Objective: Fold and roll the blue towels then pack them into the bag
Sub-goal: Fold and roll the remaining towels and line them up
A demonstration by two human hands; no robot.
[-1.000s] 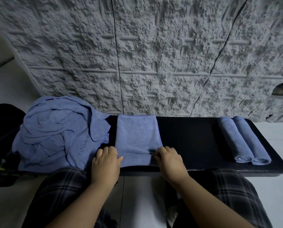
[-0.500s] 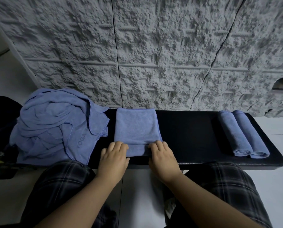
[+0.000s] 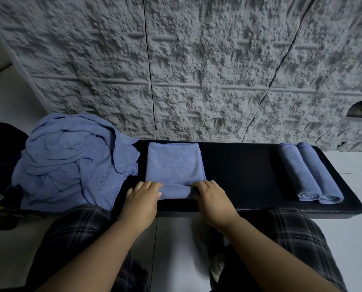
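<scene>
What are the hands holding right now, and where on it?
Both hands grip the folded blue towel at its rolled near end: left hand at the roll's left end, right hand at its right end.

Both my forearms reach forward and slightly inward from the bottom of the view, bare to the elbow, wrists low and nearly level. My left hand [image 3: 141, 198] lies palm down, knuckles up, its fingers curled forward over the left end of the towel roll [image 3: 174, 191], thumb tucked toward the middle. My right hand [image 3: 212, 197] mirrors it on the right end, fingers bent over the roll's top, thumb side facing inward. Each grip is closed around the rolled edge, with the two hands set apart and the middle of the roll bare between them. My knees, in dark plaid trousers, sit below the forearms on either side.
</scene>
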